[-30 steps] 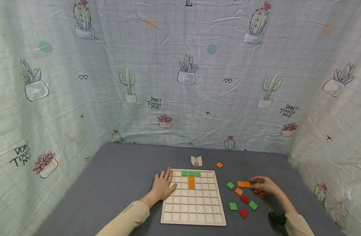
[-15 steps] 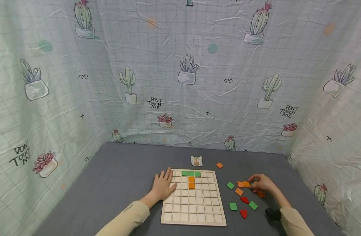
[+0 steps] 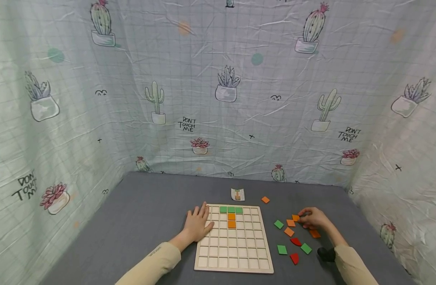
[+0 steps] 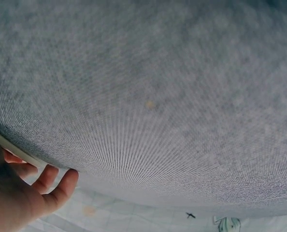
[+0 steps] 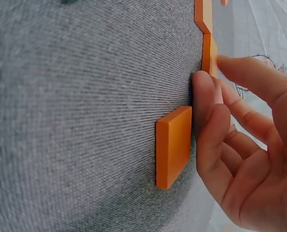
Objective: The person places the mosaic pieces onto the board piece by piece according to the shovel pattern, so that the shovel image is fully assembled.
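Observation:
My left hand (image 3: pixel 196 225) rests with spread fingers on the left edge of a wooden grid board (image 3: pixel 216 253). In the left wrist view, the fingers of that hand (image 4: pixel 35 191) lie along the board's edge. My right hand (image 3: pixel 315 218) pinches an orange square tile (image 3: pixel 295 217) with its fingertips, low over the table. Up close, this tile (image 5: pixel 209 54) sits at the fingertips, its near corner by another orange tile (image 5: pixel 203 14). A further orange tile (image 5: pixel 173 147) lies flat beside the curled fingers. On the board are green tiles (image 3: pixel 231 209) and orange tiles (image 3: pixel 232 224).
Right of the board lie loose green tiles (image 3: pixel 282 249), red curved-edge pieces (image 3: pixel 294 258) and orange tiles (image 3: pixel 289 232). One orange tile (image 3: pixel 265 200) is farther back. A small printed card (image 3: pixel 237 194) lies behind the board. A patterned curtain (image 3: pixel 203 79) surrounds the grey table (image 3: pixel 150 213).
My right hand has moved slightly left and away from me, shifting the orange tile away from the row. Another orange tile beneath the hand shows more fully. My left hand has stayed put.

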A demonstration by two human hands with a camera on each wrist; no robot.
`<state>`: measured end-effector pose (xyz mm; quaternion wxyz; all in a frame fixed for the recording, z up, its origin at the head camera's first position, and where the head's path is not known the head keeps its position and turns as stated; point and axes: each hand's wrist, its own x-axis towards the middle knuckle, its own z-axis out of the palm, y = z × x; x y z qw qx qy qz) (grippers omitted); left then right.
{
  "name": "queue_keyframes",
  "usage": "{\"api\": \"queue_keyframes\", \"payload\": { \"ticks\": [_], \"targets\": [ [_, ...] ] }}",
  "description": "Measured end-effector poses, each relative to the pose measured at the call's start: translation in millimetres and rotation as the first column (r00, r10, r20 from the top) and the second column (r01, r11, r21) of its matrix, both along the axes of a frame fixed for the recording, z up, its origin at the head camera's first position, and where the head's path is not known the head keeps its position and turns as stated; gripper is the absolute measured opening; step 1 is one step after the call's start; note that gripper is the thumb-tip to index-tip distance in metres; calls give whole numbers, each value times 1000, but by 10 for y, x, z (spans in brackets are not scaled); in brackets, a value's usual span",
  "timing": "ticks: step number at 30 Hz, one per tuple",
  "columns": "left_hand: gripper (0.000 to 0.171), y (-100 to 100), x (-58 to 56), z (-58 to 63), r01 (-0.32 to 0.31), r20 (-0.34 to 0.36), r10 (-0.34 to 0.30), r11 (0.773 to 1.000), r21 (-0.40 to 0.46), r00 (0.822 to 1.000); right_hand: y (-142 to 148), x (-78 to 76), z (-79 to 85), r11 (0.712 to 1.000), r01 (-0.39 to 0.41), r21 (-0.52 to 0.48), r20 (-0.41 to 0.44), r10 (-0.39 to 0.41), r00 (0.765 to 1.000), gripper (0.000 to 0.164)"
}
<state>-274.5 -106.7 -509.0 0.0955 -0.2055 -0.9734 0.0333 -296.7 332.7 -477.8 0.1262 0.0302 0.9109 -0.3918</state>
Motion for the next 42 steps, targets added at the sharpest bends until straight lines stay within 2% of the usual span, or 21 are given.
{"api": "queue_keyframes", "payload": {
  "ticks": [6,19,25,32,42],
  "targets": [
    [63,2,4,21,4,-8,-4,1000,9,1000,32,-9,-7,999,4,-46,5,-4,1000,30],
    [62,-8,3,52,14,0,-14,1000,22,1000,57,9,29,993,-83,-81,30,86,996,42],
    [62,-5,11,48,14,0,-14,999,29,1000,20,29,17,997,-56,-60,18,58,998,43],
    [62,5,29,36,14,0,-14,1000,22,1000,6,51,-9,1000,-6,-28,28,6,1000,36],
    [62,5,25,49,9,-2,-9,1000,5,1000,-1,63,-10,1000,-19,-23,-15,18,1000,33]
  ]
}}
